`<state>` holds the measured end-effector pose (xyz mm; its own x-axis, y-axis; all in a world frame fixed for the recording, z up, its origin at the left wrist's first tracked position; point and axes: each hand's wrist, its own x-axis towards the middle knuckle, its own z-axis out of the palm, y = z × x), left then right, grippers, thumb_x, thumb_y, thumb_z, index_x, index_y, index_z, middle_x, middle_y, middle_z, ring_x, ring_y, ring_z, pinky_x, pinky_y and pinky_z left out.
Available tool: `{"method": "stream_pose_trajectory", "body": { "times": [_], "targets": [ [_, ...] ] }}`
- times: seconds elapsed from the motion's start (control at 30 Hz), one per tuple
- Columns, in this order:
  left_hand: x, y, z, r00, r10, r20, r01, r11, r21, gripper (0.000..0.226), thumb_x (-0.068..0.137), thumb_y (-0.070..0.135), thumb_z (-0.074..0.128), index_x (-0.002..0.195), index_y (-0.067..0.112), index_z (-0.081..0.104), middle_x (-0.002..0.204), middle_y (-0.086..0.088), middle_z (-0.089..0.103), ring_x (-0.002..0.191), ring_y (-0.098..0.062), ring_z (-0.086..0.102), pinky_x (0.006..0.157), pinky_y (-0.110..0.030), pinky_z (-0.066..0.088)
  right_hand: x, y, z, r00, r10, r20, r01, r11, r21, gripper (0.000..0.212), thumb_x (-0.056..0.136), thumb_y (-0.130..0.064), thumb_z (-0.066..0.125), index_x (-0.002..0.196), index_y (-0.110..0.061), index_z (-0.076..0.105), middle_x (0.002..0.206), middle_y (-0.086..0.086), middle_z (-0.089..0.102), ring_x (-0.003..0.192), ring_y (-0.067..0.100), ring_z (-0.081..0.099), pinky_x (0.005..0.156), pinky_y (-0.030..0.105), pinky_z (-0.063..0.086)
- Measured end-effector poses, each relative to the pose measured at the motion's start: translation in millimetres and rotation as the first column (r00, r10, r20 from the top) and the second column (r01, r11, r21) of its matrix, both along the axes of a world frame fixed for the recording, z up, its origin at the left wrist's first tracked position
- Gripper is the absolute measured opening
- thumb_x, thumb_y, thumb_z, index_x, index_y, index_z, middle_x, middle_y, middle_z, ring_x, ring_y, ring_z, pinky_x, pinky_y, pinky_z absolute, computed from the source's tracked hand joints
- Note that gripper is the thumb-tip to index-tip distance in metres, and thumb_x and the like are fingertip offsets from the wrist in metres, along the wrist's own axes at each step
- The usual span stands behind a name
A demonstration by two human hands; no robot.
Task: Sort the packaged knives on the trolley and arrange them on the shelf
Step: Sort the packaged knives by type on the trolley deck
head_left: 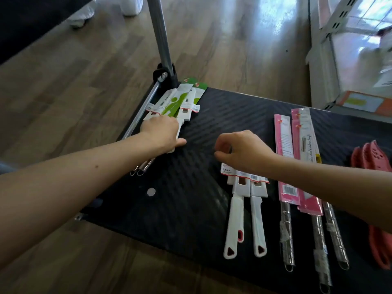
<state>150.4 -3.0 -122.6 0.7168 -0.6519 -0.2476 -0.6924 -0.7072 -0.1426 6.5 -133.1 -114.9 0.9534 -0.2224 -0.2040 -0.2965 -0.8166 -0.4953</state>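
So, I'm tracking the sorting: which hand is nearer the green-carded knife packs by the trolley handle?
Left. The left hand rests on the green-carded knife packs; the right hand hovers apart, over the white-handled knives.

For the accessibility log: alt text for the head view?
Two bare hands work over a black trolley deck: the left hand rests on green-packaged knives, the right hand hovers above white-handled knives. Pink-packaged knives lie further right.
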Motion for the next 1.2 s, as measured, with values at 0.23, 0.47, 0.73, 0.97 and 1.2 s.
{"method": "stream_pose_trajectory", "body": {
  "times": [0.23, 0.47, 0.73, 0.97, 1.2],
  "targets": [
    [8, 0, 1, 0.983, 0.105, -0.153, -0.126, 0.983, -0.131, 0.040, 0.083, 0.036, 0.060, 0.061, 0.007, 0.043, 0.074, -0.014, 0.049, 0.075, -0.031, 0.049, 0.061, -0.031, 0.037, -16, -5, 8, 0.997, -0.061, -0.046, 0.062, 0.998, 0.028, 0.017, 0.084, -0.026, 0.058, 0.089, -0.015, 0.069, 0.090, -0.001, 0.067, 0.082, 0.016, 0.061, 0.080, 0.035, 0.052],
    [-13, 5, 6, 0.944, 0.108, -0.310, -0.217, 0.915, -0.341, 0.030, 0.085, 0.037, 0.058, 0.072, 0.012, 0.050, 0.083, -0.009, 0.057, 0.086, -0.027, 0.054, 0.069, -0.033, 0.040, -28, -18, 4, 0.990, -0.096, -0.104, 0.112, 0.980, 0.161, 0.016, 0.087, -0.027, 0.060, 0.091, -0.015, 0.069, 0.087, -0.002, 0.065, 0.071, 0.007, 0.058, 0.059, 0.013, 0.045],
    [-66, -19, 27, 0.930, -0.028, -0.367, -0.196, 0.807, -0.557, 0.026, 0.083, 0.042, 0.060, 0.080, 0.016, 0.057, 0.068, 0.008, 0.053, 0.064, -0.009, 0.050, 0.056, -0.024, 0.037, -40, -31, 11, 0.956, -0.263, -0.130, 0.289, 0.768, 0.571, 0.016, 0.091, -0.037, 0.051, 0.095, -0.026, 0.062, 0.096, -0.007, 0.066, 0.070, 0.007, 0.060, 0.060, 0.021, 0.047],
    [-97, -38, 27, 0.888, -0.109, -0.447, -0.224, 0.747, -0.626, 0.025, 0.080, 0.041, 0.065, 0.072, 0.019, 0.055, 0.058, 0.010, 0.054, 0.051, -0.001, 0.048, 0.047, -0.007, 0.037, -44, -44, 21, 0.906, -0.408, -0.110, 0.348, 0.572, 0.743, 0.031, 0.090, -0.042, 0.051, 0.106, -0.019, 0.064, 0.102, -0.003, 0.068, 0.072, 0.009, 0.060, 0.072, 0.029, 0.048],
    [-121, -36, 17, 0.843, -0.177, -0.508, -0.191, 0.784, -0.591, 0.027, 0.073, 0.041, 0.071, 0.067, 0.022, 0.054, 0.053, 0.011, 0.055, 0.048, 0.008, 0.052, 0.049, -0.004, 0.037, -48, -43, 19, 0.833, -0.544, -0.106, 0.434, 0.522, 0.734, 0.019, 0.091, -0.029, 0.055, 0.090, -0.012, 0.064, 0.079, 0.002, 0.065, 0.061, 0.009, 0.059, 0.067, 0.026, 0.051]
  ]
}}
